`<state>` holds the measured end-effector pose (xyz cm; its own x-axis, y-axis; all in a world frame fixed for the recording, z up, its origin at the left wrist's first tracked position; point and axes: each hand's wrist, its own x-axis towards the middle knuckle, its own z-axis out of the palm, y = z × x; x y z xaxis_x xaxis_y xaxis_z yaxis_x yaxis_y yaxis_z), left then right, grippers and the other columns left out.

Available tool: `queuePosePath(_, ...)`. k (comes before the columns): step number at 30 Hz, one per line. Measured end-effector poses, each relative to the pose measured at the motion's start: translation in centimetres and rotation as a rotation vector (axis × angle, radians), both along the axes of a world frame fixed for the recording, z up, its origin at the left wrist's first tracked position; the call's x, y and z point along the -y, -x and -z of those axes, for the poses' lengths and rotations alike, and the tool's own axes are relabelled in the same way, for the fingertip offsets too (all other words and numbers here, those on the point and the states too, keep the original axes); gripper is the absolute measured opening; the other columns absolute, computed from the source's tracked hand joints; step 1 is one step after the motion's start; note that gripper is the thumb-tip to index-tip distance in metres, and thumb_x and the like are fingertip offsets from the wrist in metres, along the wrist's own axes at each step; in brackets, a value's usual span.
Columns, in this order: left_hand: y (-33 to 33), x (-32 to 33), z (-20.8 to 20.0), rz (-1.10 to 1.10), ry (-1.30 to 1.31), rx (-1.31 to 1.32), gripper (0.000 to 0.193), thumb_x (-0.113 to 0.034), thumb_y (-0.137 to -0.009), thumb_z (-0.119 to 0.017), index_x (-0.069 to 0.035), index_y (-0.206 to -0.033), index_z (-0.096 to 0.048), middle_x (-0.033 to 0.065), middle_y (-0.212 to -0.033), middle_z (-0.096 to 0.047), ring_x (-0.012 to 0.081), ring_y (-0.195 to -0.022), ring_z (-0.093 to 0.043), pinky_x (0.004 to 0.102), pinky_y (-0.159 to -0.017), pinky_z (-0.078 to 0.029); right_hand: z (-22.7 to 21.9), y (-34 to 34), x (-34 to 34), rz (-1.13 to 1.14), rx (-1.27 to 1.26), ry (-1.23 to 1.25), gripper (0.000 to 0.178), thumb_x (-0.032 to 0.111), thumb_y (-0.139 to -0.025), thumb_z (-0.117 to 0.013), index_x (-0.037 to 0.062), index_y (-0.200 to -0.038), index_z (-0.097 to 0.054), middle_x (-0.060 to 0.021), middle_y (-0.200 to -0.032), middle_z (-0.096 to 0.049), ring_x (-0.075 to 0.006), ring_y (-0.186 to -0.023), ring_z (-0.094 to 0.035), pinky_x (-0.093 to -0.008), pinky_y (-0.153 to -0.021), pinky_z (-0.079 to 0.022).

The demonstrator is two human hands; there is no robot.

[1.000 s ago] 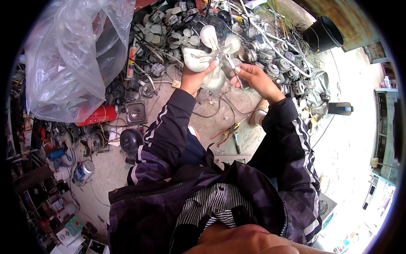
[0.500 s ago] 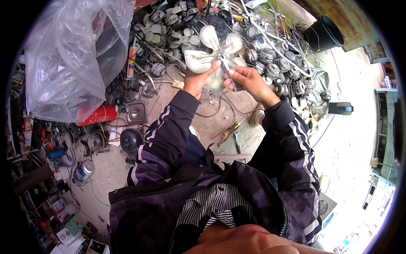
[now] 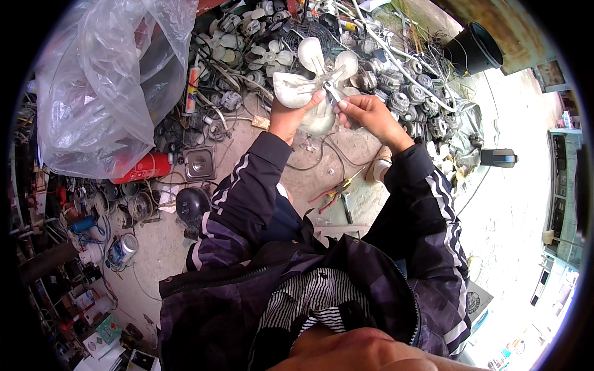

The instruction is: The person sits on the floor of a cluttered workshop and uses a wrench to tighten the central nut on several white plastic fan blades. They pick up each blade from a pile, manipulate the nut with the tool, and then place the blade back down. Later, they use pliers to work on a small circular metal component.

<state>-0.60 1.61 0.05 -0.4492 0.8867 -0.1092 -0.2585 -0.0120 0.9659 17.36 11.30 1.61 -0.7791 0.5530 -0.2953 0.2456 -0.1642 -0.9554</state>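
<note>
Whitish fan blades (image 3: 325, 77) are sitting clasped in the left hand (image 3: 288, 117). Alongside, the right hand (image 3: 371, 115) is pinching a wrench (image 3: 335, 94).

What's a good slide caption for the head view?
Left hand holds a pale fan wheel, right hand a wrench at its centre; red-handled pliers lie on the floor.

Bright light whitens the right side of the pale grey concrete floor (image 3: 151, 253), near a rust-brown flat panel (image 3: 526, 31) and a pale teal panelled structure (image 3: 568, 238).
</note>
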Motion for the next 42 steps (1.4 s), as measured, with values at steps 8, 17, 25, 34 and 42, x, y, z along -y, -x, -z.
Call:
queuePosePath(8,1.5,0.1,0.7,0.088,-0.009,-0.318,0.054,-0.023,-0.067,-0.087,0.000,-0.102,-0.053,0.0071,-0.094,-0.065,0.0136,-0.085,-0.062,0.0273,-0.077,-0.050,-0.4,-1.1,-1.4,0.002,0.118,-0.673,0.022,0.023,-0.092,-0.060,0.0031,-0.096,-0.068,-0.0056,-0.071,-0.064,-0.0122,-0.063,-0.058,-0.0275,-0.059,-0.044)
queuePosePath(17,2.0,-0.1,0.0,0.111,-0.029,-0.410,0.049,-0.023,-0.068,-0.086,0.002,-0.099,-0.057,0.0073,-0.093,-0.066,0.0136,-0.084,-0.063,0.0272,-0.075,-0.051,-2.0,-1.6,-1.3,-0.034,0.198,-0.702,0.019,0.024,-0.092,-0.058,0.0079,-0.092,-0.068,-0.0044,-0.077,-0.066,-0.0142,-0.071,-0.058,-0.0310,-0.071,-0.041)
queuePosePath(25,0.7,0.0,-0.1,-0.004,-0.011,0.039,0.044,-0.013,-0.074,-0.081,0.000,-0.110,-0.060,0.0046,-0.103,-0.065,0.0126,-0.091,-0.061,0.0264,-0.080,-0.049,-1.6,0.0,0.8,-0.019,-0.005,0.045,0.028,0.025,-0.098,-0.050,0.0004,-0.104,-0.063,-0.0034,-0.087,-0.068,-0.0051,-0.071,-0.056,-0.0204,-0.066,-0.044)
queuePosePath(34,0.3,-0.2,-0.1,-0.030,-0.020,0.066,0.047,-0.015,-0.074,-0.081,-0.001,-0.113,-0.059,0.0050,-0.106,-0.064,0.0134,-0.095,-0.060,0.0270,-0.083,-0.047,-0.6,0.2,1.2,-0.005,-0.079,0.143,0.027,0.025,-0.098,-0.051,0.0016,-0.103,-0.063,-0.0039,-0.089,-0.069,-0.0044,-0.072,-0.058,-0.0189,-0.064,-0.043)
queuePosePath(42,0.0,-0.3,0.6,-0.092,-0.052,-0.031,0.042,-0.016,-0.071,-0.083,0.000,-0.103,-0.061,0.0060,-0.098,-0.066,0.0133,-0.085,-0.061,0.0282,-0.075,-0.049,-0.8,0.7,1.7,0.024,-0.069,0.193,0.028,0.027,-0.098,-0.051,0.0016,-0.103,-0.063,-0.0056,-0.092,-0.070,-0.0049,-0.074,-0.060,-0.0187,-0.064,-0.045)
